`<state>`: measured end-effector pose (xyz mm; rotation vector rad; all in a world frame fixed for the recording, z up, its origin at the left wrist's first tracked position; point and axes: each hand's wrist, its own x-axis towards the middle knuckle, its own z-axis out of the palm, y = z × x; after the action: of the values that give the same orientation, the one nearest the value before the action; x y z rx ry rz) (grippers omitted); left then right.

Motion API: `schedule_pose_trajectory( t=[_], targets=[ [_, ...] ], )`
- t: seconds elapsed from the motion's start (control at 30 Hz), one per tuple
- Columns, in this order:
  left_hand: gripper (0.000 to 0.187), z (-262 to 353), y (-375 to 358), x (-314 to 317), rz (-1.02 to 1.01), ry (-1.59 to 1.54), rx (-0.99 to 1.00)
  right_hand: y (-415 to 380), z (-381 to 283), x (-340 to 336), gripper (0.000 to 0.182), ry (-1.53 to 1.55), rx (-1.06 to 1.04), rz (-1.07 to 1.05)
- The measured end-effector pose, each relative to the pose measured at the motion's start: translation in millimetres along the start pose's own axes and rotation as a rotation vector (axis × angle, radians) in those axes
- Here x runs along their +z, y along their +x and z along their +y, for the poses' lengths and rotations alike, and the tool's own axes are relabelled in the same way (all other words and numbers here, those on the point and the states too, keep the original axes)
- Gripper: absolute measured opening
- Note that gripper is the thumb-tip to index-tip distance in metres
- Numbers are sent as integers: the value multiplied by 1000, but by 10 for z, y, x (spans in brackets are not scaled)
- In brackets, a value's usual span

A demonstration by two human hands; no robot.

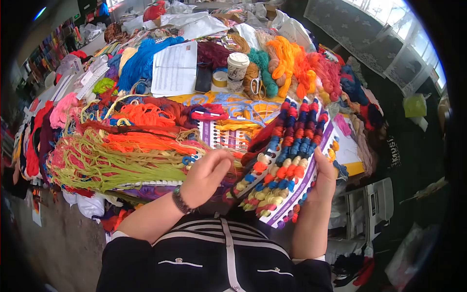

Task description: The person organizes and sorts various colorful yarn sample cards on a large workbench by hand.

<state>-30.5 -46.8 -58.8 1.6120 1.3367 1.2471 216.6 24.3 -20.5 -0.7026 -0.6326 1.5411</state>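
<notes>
My right hand [323,181] grips a fanned stack of white-and-purple thread cards [294,194], its thumb on the front edge. Knotted tufts of red, navy, blue, orange, cream and green thread [296,155] line the cards' holes. To the left is my left hand [208,174], wearing a dark beaded bracelet [181,201]. Its fingers are curled together, and whatever they may hold is hidden. It sits beside bundles of olive-green thread [131,165] and orange thread [141,141]. Behind it, another purple-and-white card [209,134] lies among the threads.
Farther back are a printed sheet [174,68], a dark phone [203,80], a tape roll [220,79], a lidded paper cup [237,70] and scissors [258,87]. Yellow-orange skeins [284,61] and blue skeins [146,61] are piled around them. A grey plastic stool [374,207] stands at right.
</notes>
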Motion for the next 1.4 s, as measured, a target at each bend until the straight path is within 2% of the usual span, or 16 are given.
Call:
schedule_pose_trajectory(
  t=[0.03, 0.17, 0.3, 0.37, 0.5, 0.67, 0.73, 0.8, 0.9, 0.97, 1.1, 1.2, 1.27, 1.3, 1.37, 1.4],
  targets=[
    [18, 137, -68, -16, -10, 2, -11, -16, -45, 24, 27, -14, -35, 1],
    [18, 291, -190, 46, -79, 354, 156, -22, -106, 47, 26, -9, -75, 14],
    [17, 191, -153, 36, -144, 391, 165, -16, -142, -10, 27, -8, -86, 16],
    [16, 155, -177, 61, -99, -122, -99, -20, -149, -42, 27, -1, -90, 22],
    [14, 59, -94, -24, -104, -528, -378, -21, -165, -58, 28, 60, -74, 21],
    [18, 336, -178, 108, -15, 296, 122, -93, -160, -18, 31, -11, -123, 24],
    [12, 279, -151, 106, -7, 397, 196, -133, -159, 40, 30, -9, -140, 31],
    [12, 180, -133, 100, 15, 343, 271, -142, -189, 29, 29, -7, -143, 40],
    [25, 224, -107, -40, -187, -290, -271, -111, -275, -55, 28, 65, -77, 42],
    [40, -9, -59, 37, -70, -258, -66, -102, -276, -82, 27, 80, -76, 41],
    [82, 386, -53, 268, -768, -836, -100, -109, -260, -108, 28, 91, -64, 53],
    [84, 138, -62, 492, -904, -882, -96, -233, -632, -367, 31, 86, -151, -36],
    [73, -89, -22, 324, -676, -210, 176, -343, -1199, -727, 21, -29, -257, 23],
    [52, -200, 2, 324, -472, -202, 229, -457, -1515, -722, 21, -115, -365, 70],
    [43, -384, 142, 236, -394, -267, 31, -587, -2371, -1399, 26, -59, -411, -155],
    [42, -362, 226, 122, -326, 54, 0, -722, -2656, -1445, 36, -114, -540, -118]
  ],
)
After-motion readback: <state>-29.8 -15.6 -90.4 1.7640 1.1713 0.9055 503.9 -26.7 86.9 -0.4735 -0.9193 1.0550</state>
